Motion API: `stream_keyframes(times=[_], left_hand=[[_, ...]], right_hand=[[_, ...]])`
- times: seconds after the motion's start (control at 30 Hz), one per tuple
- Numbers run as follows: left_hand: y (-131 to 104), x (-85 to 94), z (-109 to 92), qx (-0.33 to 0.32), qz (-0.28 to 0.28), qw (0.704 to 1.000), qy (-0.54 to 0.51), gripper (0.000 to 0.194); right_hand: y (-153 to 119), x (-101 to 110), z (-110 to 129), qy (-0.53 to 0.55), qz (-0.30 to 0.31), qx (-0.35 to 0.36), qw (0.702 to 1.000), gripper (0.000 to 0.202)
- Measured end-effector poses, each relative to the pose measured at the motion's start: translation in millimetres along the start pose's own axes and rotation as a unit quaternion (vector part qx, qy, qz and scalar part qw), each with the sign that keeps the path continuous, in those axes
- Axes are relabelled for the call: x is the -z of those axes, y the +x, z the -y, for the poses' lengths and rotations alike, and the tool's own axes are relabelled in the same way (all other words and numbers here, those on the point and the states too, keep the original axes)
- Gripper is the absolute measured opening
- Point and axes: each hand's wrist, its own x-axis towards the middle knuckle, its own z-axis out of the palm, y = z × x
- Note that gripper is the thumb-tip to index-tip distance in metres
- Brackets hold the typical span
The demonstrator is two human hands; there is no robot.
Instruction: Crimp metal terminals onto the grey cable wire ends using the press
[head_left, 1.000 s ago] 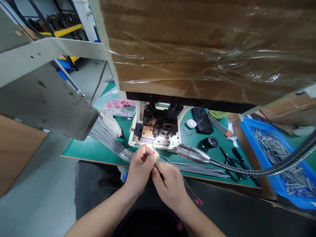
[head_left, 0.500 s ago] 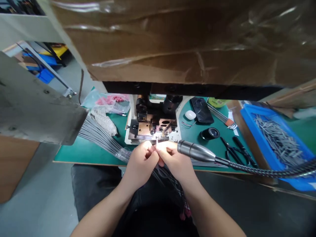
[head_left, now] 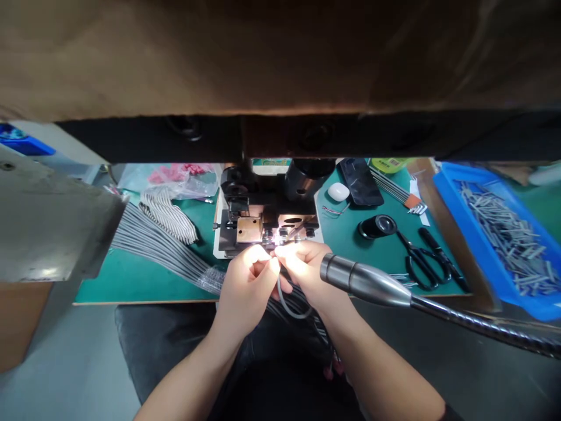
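Both hands meet at the front of a small press machine (head_left: 249, 230), whose metal die area is brightly lit. My left hand (head_left: 248, 286) is closed, thumb against fingers, pinching a grey cable (head_left: 289, 311). Right beside it, my right hand (head_left: 309, 272) is closed too, its fingertips at the same cable end close to the dies. The cable loops down below the fingers toward my lap. What sits right between the fingertips is hidden by glare and the fingers. More dark cables with pink ends (head_left: 331, 369) hang over my lap.
A flexible lamp (head_left: 368, 280) reaches in by my right hand. Grey cable bundles (head_left: 162, 254) lie at left, near a bag of pink parts (head_left: 175, 175). At right are scissors (head_left: 423, 263), a black cylinder (head_left: 377, 227), a phone (head_left: 362, 182) and a blue bin (head_left: 477, 234).
The view has moved closer under the machine's cardboard-covered head. Both hands stay together at the dies, and the grey cable now shows as a loop beneath them.
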Motion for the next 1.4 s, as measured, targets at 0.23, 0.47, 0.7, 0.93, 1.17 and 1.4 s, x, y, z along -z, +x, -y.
stream_keyframes(times=[0.23,0.47,0.7,0.93,1.17,1.4], left_hand=[[1,-0.3,5,0.013,-0.010,1.000,-0.010,0.023],[2,-1.6,5,0.015,-0.007,0.999,-0.039,0.025],[5,-2.9,5,0.040,-0.019,0.997,-0.064,0.023],[8,-4.3,6,0.033,-0.028,0.997,-0.057,0.024],[7,-7.1,5,0.013,-0.022,0.998,-0.057,0.022],[6,-8.7,6,-0.005,-0.025,0.999,-0.036,0.018]], right_hand=[[0,0,-1,0.010,-0.003,-0.040,0.999,0.055],[0,1,0,0.030,-0.002,-0.046,0.998,0.047],[-2,5,2,-0.055,-0.057,-0.025,0.997,0.045],[-11,12,-12,-0.308,-0.123,0.140,0.933,0.012],[-7,23,-20,-0.358,-0.053,0.207,0.909,0.015],[-3,25,-15,-0.356,-0.034,0.177,0.917,0.012]])
